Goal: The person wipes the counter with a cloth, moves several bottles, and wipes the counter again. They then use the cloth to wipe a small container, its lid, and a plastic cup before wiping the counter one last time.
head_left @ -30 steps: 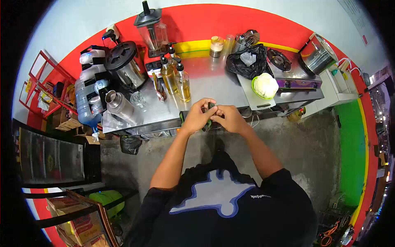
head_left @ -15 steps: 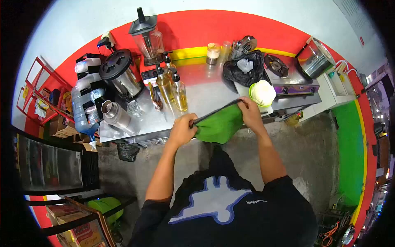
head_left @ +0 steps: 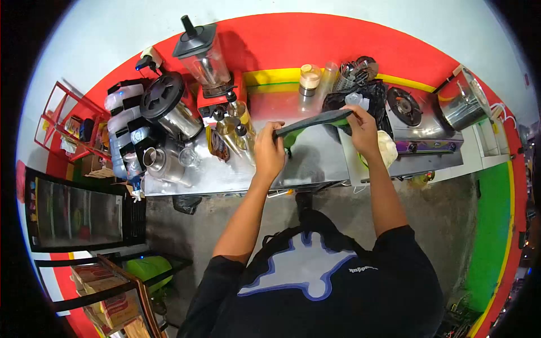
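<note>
Both of my hands hold a green cloth with a dark grey edge [head_left: 315, 120], stretched between them above the steel counter [head_left: 307, 155]. My left hand [head_left: 270, 151] is closed on its left end, and my right hand [head_left: 362, 132] grips the right end. The cloth is seen nearly edge-on, so little of its green face shows. Left of my left hand stand pump bottles of yellowish liquid [head_left: 228, 127]. Partly behind my right hand and forearm is a whitish rounded bundle [head_left: 387, 147]. A black plastic bag [head_left: 336, 100] sits just beyond the cloth.
A blender [head_left: 209, 70], a steel urn with a black lid [head_left: 179, 115] and a steel flask [head_left: 159, 164] stand on the left. On the right are a gas stove [head_left: 426, 145] and a steel pot [head_left: 463, 104]. A lidded jar [head_left: 309, 79] stands near the wall.
My hands have raised the cloth forward over the counter and tilted it, so its green face is mostly turned away. The camera view has shifted slightly.
</note>
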A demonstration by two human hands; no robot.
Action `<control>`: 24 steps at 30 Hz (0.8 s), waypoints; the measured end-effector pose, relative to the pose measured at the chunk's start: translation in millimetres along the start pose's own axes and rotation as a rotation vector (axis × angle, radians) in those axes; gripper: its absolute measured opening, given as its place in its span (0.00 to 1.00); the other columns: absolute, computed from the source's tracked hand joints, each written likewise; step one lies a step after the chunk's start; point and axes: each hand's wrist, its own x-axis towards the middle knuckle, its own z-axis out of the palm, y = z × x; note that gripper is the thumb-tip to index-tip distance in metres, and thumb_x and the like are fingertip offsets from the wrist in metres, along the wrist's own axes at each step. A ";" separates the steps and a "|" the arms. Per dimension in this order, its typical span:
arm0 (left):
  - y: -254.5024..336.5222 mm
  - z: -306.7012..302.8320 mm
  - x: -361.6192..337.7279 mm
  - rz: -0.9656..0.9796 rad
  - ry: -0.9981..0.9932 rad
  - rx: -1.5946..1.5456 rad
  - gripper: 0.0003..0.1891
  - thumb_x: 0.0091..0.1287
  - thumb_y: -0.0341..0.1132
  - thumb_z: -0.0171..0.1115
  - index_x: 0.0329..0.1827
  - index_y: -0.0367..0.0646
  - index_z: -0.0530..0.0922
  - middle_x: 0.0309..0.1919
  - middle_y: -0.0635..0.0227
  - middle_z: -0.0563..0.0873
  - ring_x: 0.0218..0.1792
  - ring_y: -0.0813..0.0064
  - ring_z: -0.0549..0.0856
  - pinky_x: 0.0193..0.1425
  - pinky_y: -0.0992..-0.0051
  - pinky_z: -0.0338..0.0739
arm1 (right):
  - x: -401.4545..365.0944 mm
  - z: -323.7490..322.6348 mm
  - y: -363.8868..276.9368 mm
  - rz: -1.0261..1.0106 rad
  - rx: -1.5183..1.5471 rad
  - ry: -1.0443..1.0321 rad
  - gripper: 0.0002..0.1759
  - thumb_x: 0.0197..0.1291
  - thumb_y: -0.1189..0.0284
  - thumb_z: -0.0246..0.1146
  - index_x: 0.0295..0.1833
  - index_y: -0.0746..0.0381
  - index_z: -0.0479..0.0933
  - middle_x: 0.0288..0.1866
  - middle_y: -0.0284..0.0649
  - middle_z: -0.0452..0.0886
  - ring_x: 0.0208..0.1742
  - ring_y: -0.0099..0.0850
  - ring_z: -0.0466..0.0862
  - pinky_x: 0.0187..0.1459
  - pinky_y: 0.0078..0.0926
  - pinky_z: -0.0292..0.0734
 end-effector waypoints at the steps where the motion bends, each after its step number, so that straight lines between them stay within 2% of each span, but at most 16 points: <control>1: -7.3 5.5 2.6 -0.004 -0.012 0.010 0.12 0.66 0.17 0.60 0.50 0.37 0.76 0.52 0.52 0.91 0.54 0.43 0.87 0.61 0.52 0.78 | 2.5 -4.6 7.1 0.029 -0.052 -0.077 0.09 0.74 0.79 0.61 0.54 0.67 0.84 0.42 0.32 0.85 0.41 0.20 0.79 0.46 0.23 0.76; 3: -31.4 17.0 1.6 0.068 0.022 0.130 0.15 0.62 0.15 0.59 0.50 0.38 0.78 0.51 0.54 0.90 0.56 0.45 0.86 0.62 0.53 0.76 | 5.7 -15.2 28.3 0.040 -0.186 -0.242 0.10 0.70 0.80 0.63 0.53 0.68 0.84 0.42 0.39 0.86 0.41 0.24 0.81 0.47 0.25 0.78; 6: -84.6 38.8 -28.6 0.040 -0.098 0.172 0.16 0.59 0.16 0.61 0.50 0.40 0.81 0.52 0.51 0.89 0.61 0.44 0.84 0.68 0.52 0.75 | -5.0 -22.2 70.5 -0.018 -0.353 -0.534 0.12 0.68 0.70 0.70 0.50 0.67 0.88 0.48 0.47 0.89 0.48 0.38 0.88 0.55 0.33 0.82; 7: -94.2 46.3 -42.5 0.025 -0.094 0.178 0.16 0.59 0.16 0.61 0.50 0.40 0.81 0.52 0.51 0.89 0.61 0.44 0.84 0.68 0.52 0.75 | -8.1 -23.1 88.2 -0.012 -0.348 -0.548 0.12 0.68 0.70 0.70 0.50 0.67 0.88 0.48 0.47 0.89 0.48 0.38 0.88 0.55 0.33 0.82; 9: -102.3 59.0 -66.8 -0.159 -0.277 0.128 0.18 0.60 0.18 0.63 0.53 0.40 0.81 0.57 0.50 0.87 0.64 0.43 0.83 0.72 0.50 0.74 | -12.0 -21.6 122.5 0.177 -0.567 -1.069 0.18 0.67 0.69 0.71 0.58 0.66 0.86 0.61 0.52 0.87 0.62 0.49 0.86 0.67 0.42 0.78; 10: -103.9 63.9 -71.6 -0.181 -0.272 0.131 0.18 0.60 0.18 0.63 0.53 0.40 0.81 0.57 0.50 0.87 0.64 0.43 0.83 0.72 0.50 0.74 | -11.1 -11.8 137.1 0.184 -0.561 -1.091 0.18 0.67 0.69 0.71 0.58 0.66 0.86 0.61 0.52 0.87 0.62 0.49 0.86 0.67 0.42 0.78; 12: -106.7 72.1 -82.2 -0.249 -0.335 0.246 0.19 0.60 0.19 0.64 0.56 0.41 0.81 0.62 0.50 0.84 0.67 0.45 0.81 0.72 0.49 0.74 | -15.1 22.7 161.6 0.105 -0.523 -0.797 0.25 0.67 0.64 0.72 0.66 0.63 0.83 0.70 0.51 0.82 0.70 0.52 0.81 0.73 0.46 0.74; 13: -116.4 75.0 -89.1 -0.301 -0.386 0.335 0.26 0.61 0.21 0.65 0.65 0.41 0.77 0.73 0.48 0.76 0.75 0.43 0.74 0.77 0.49 0.70 | -11.1 38.7 167.1 0.081 -0.553 -0.727 0.29 0.66 0.63 0.72 0.71 0.59 0.80 0.75 0.52 0.78 0.75 0.52 0.76 0.76 0.47 0.71; 14: -118.8 75.7 -91.9 -0.330 -0.379 0.335 0.26 0.61 0.21 0.65 0.65 0.41 0.77 0.73 0.48 0.76 0.75 0.43 0.74 0.77 0.49 0.70 | -4.9 56.4 172.6 0.053 -0.582 -0.658 0.34 0.66 0.62 0.73 0.76 0.56 0.76 0.80 0.53 0.73 0.80 0.53 0.71 0.78 0.49 0.67; 15: -122.1 80.1 -94.6 -0.360 -0.319 0.420 0.29 0.61 0.22 0.66 0.69 0.40 0.74 0.77 0.46 0.71 0.78 0.42 0.70 0.79 0.49 0.67 | 3.9 76.6 185.5 0.057 -0.575 -0.717 0.34 0.66 0.62 0.73 0.76 0.56 0.76 0.80 0.53 0.73 0.80 0.53 0.71 0.78 0.49 0.67; 16: -127.6 79.4 -96.0 -0.357 -0.272 0.506 0.33 0.61 0.24 0.67 0.72 0.39 0.72 0.80 0.44 0.66 0.81 0.40 0.66 0.82 0.49 0.64 | 8.3 96.9 192.5 -0.071 -0.633 -0.791 0.35 0.68 0.60 0.71 0.80 0.52 0.73 0.85 0.50 0.67 0.84 0.52 0.66 0.81 0.51 0.61; 17: -133.8 77.6 -97.2 -0.375 -0.329 0.503 0.38 0.62 0.27 0.66 0.78 0.36 0.65 0.84 0.42 0.58 0.84 0.39 0.59 0.86 0.49 0.59 | 13.9 111.6 199.0 -0.204 -0.687 -0.860 0.36 0.71 0.58 0.68 0.83 0.47 0.70 0.89 0.46 0.61 0.88 0.51 0.60 0.84 0.53 0.56; 18: -136.2 78.3 -97.9 -0.395 -0.322 0.508 0.38 0.62 0.27 0.66 0.78 0.36 0.65 0.84 0.42 0.58 0.84 0.39 0.59 0.86 0.49 0.59 | 18.7 121.5 208.8 -0.206 -0.677 -0.881 0.36 0.71 0.58 0.68 0.83 0.47 0.70 0.89 0.46 0.61 0.88 0.51 0.60 0.84 0.53 0.56; 20: -140.0 79.8 -96.2 -0.353 -0.352 0.525 0.37 0.64 0.30 0.63 0.79 0.33 0.65 0.84 0.42 0.59 0.84 0.39 0.59 0.86 0.48 0.58 | 31.9 142.5 226.8 -0.402 -0.769 -0.932 0.36 0.75 0.54 0.63 0.85 0.40 0.66 0.92 0.41 0.56 0.91 0.49 0.53 0.86 0.57 0.49; 21: -142.0 79.3 -91.5 -0.359 -0.405 0.530 0.38 0.65 0.31 0.61 0.80 0.31 0.63 0.84 0.41 0.59 0.84 0.40 0.60 0.87 0.49 0.57 | 45.5 151.9 232.1 -0.441 -0.786 -0.936 0.35 0.76 0.49 0.59 0.85 0.38 0.66 0.92 0.39 0.56 0.91 0.47 0.54 0.86 0.58 0.50; 24: -149.6 86.8 -88.1 -0.355 -0.388 0.566 0.42 0.66 0.35 0.61 0.84 0.31 0.59 0.85 0.39 0.58 0.84 0.38 0.61 0.87 0.48 0.57 | 90.0 186.4 247.9 -0.438 -0.804 -0.932 0.34 0.75 0.48 0.59 0.85 0.38 0.67 0.91 0.39 0.59 0.90 0.46 0.55 0.86 0.55 0.50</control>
